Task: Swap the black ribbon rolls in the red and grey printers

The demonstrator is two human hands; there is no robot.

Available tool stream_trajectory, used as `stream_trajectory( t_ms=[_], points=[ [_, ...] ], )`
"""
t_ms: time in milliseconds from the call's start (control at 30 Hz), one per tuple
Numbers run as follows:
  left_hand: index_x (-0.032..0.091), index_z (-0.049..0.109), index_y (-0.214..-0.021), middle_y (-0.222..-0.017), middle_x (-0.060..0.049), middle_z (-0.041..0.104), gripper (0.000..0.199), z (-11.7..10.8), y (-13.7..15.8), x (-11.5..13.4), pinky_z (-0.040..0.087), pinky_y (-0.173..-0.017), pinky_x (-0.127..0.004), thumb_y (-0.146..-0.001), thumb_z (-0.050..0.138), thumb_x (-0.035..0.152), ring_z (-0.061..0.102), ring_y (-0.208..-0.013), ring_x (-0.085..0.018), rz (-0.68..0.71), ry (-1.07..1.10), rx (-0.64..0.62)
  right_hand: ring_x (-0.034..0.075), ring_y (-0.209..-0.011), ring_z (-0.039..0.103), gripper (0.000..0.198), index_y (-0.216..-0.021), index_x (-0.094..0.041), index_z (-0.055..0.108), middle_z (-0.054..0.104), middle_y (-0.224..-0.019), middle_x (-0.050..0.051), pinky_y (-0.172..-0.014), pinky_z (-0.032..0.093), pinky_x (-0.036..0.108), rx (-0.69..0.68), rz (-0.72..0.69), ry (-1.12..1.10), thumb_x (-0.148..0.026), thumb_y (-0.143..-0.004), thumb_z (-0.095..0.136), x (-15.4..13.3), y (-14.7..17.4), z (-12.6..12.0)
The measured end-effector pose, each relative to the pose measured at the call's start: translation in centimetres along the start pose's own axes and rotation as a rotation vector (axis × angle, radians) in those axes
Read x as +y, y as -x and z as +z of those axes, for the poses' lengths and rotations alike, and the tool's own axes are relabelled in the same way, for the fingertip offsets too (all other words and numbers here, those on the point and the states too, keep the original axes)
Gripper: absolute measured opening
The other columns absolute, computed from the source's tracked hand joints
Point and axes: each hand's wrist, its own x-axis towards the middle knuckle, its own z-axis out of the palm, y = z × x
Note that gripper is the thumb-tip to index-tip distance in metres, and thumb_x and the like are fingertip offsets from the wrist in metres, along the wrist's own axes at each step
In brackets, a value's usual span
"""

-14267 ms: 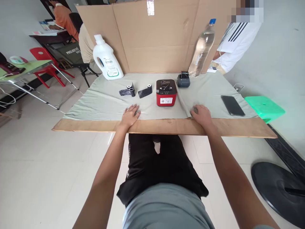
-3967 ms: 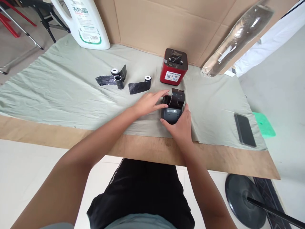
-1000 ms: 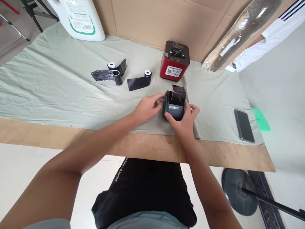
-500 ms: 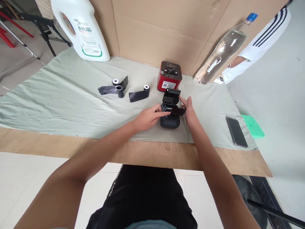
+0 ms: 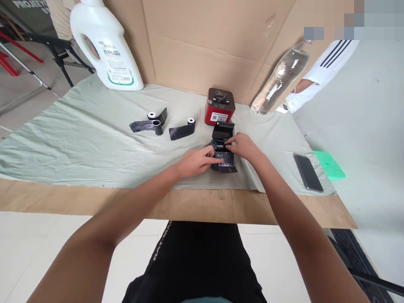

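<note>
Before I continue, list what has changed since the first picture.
The red box moved back toward the cardboard; the dark device came forward, its lid open, a black strip over its front. The left hand and right hand have moved onto it. The jug, bottle, phone and black rolls stayed put.

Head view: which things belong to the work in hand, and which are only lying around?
In use:
small dark device, lid open
black strip over its front
left hand, finger on the strip
right hand, fingers at the device's opening

Apparently just lying about:
red box
two black rolls, single black roll (possibly related)
phone
white jug
clear bottle
</note>
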Motion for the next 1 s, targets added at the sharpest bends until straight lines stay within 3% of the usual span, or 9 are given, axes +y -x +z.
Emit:
stream_trajectory(
  t_ms=[133,367,433,533,633,733,833,900,1000],
  points=[
    [0.032,0.078,-0.124,-0.104,-0.004,0.063,0.044,0.0,0.0,-0.3,0.043,-0.069,-0.024,-0.097,0.049,0.015,0.058,-0.08,-0.013,-0.028,0.043,0.008,0.028,-0.107,0.068,0.035,-0.113,-0.023,0.083,0.077,-0.113,0.01,-0.086,0.051,0.033,-0.203,-0.025,0.221,-0.021,-0.079,0.077,-1.7,-1.1,-1.4],
    [0.026,0.081,-0.114,-0.103,-0.006,0.064,0.037,-0.4,-0.2,-0.9,0.044,-0.068,-0.025,-0.094,0.052,0.015,0.058,-0.079,-0.013,-0.07,0.266,0.127,0.029,-0.105,0.066,0.027,-0.109,-0.018,0.077,0.072,-0.113,0.011,-0.083,0.048,0.034,-0.099,-0.061,0.233,-0.022,-0.083,0.074,-2.8,0.6,-4.8],
    [0.023,0.08,-0.111,-0.098,-0.005,0.064,0.03,-0.7,-0.5,-0.9,0.043,-0.067,-0.025,-0.097,0.054,0.021,0.057,-0.075,-0.012,-0.149,0.382,0.223,0.027,-0.099,0.065,0.026,-0.109,-0.018,0.073,0.068,-0.114,0.011,-0.079,0.047,0.034,-0.029,-0.065,0.175,-0.024,-0.083,0.072,-3.4,1.5,-5.8],
    [0.02,0.07,-0.11,-0.094,-0.002,0.066,0.023,-1.4,-0.9,-0.8,0.044,-0.064,-0.024,-0.098,0.061,0.037,0.056,-0.067,-0.01,-0.373,0.617,0.403,0.022,-0.086,0.063,0.02,-0.103,-0.02,0.065,0.067,-0.105,0.007,-0.074,0.044,0.032,-0.035,-0.149,0.011,-0.022,-0.084,0.068,-5.0,2.3,-6.0],
    [0.021,0.058,-0.103,-0.078,0.003,0.062,0.033,-2.0,-1.2,-1.2,0.045,-0.06,-0.023,-0.095,0.066,0.052,0.057,-0.059,-0.009,-0.486,0.811,0.476,0.02,-0.081,0.059,0.017,-0.097,-0.021,0.057,0.065,-0.094,0.003,-0.072,0.042,0.031,-0.071,-0.246,-0.146,-0.022,-0.083,0.066,-6.6,1.8,-5.0],
    [0.021,0.053,-0.094,-0.062,0.008,0.05,0.043,-2.1,-1.5,-1.8,0.042,-0.053,-0.022,-0.09,0.07,0.061,0.056,-0.053,-0.01,-0.511,0.851,0.52,0.019,-0.081,0.058,0.022,-0.098,-0.022,0.056,0.063,-0.093,0.002,-0.072,0.043,0.031,-0.083,-0.29,-0.312,-0.025,-0.08,0.07,-7.3,0.1,-4.1],
    [0.021,0.054,-0.098,-0.069,0.006,0.055,0.052,-2.0,-1.7,-2.4,0.039,-0.051,-0.02,-0.081,0.08,0.064,0.053,-0.055,-0.008,-0.497,0.855,0.641,0.017,-0.069,0.055,0.023,-0.1,-0.021,0.06,0.057,-0.078,-0.001,-0.064,0.041,0.03,-0.192,-0.214,-0.489,-0.037,-0.086,0.069,-7.2,-1.8,-3.4],
    [0.021,0.057,-0.105,-0.086,0.002,0.064,0.061,-1.9,-1.7,-2.9,0.04,-0.052,-0.019,-0.073,0.087,0.063,0.052,-0.06,-0.006,-0.468,0.815,0.724,0.015,-0.063,0.052,0.023,-0.098,-0.02,0.064,0.053,-0.072,-0.002,-0.06,0.04,0.029,-0.232,-0.196,-0.573,-0.042,-0.09,0.065,-7.1,-2.8,-3.0],
    [0.02,0.062,-0.113,-0.097,-0.003,0.069,0.065,-2.1,-1.6,-3.5,0.039,-0.051,-0.019,-0.074,0.085,0.066,0.054,-0.064,-0.007,-0.485,0.767,0.715,0.016,-0.075,0.058,0.021,-0.1,-0.02,0.067,0.061,-0.083,0.0,-0.067,0.044,0.028,-0.154,-0.323,-0.65,-0.036,-0.088,0.067,-7.1,-3.7,-2.2]
  ],
)
